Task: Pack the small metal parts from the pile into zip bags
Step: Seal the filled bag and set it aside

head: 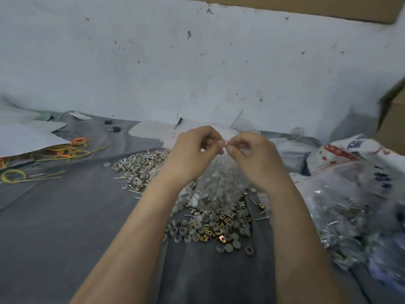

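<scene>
The clear zip bag [221, 183], full of parts, appears to rest on the pile [210, 224] with its mouth lifted between the two hands. The left hand [195, 148] and the right hand [249, 150] each pinch the top edge. Their fingers are curled, and the fingertips meet at the thin red seal line [225, 141].

The step in hand looks like closing the bag. To do it well, I judge the two lips should be lined up first, then pressed together from one end and run along to the other. The weight is best carried by the pile, so the film is not pulled askew. Any sharp part poking up near the mouth would want shaking down, since it could pierce the film or hold the seal open.

The film is thin, soft and cloudy-clear, bulging round its load. The loose parts are hard and small: grey round caps [182, 231], brassy square clips [221, 238] and slim bright nails [151, 153]. They lie on a dull grey cloth [65, 227].

To the right sags a bigger clear bag [341, 211] of similar parts, beside a printed white woven sack [350, 150]. Yellow and orange wires [65, 151] tangle at the left.
</scene>
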Motion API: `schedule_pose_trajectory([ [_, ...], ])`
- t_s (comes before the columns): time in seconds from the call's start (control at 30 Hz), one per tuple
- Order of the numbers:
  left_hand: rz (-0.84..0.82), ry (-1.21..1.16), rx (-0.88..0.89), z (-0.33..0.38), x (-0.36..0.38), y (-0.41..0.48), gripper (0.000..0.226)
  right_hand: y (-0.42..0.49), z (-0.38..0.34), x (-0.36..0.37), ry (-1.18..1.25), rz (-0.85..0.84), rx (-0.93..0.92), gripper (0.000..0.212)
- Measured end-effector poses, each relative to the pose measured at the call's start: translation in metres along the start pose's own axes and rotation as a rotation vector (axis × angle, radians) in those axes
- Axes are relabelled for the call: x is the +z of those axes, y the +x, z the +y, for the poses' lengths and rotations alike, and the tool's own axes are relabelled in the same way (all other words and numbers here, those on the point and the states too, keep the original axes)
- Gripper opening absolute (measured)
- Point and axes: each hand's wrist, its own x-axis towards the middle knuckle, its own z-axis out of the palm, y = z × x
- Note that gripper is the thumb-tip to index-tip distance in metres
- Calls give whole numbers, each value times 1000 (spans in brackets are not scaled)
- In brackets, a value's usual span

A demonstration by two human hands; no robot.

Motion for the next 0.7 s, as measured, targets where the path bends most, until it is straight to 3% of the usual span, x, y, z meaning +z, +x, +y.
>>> schedule_pose_trajectory([
  [0.4, -153, 49, -51, 3, 26, 5, 10, -1, 28, -19, 18, -140, 137, 12],
  [0.7, -143, 23, -116, -9, 27, 3, 16, -1, 33, -10, 91, -123, 129, 10],
])
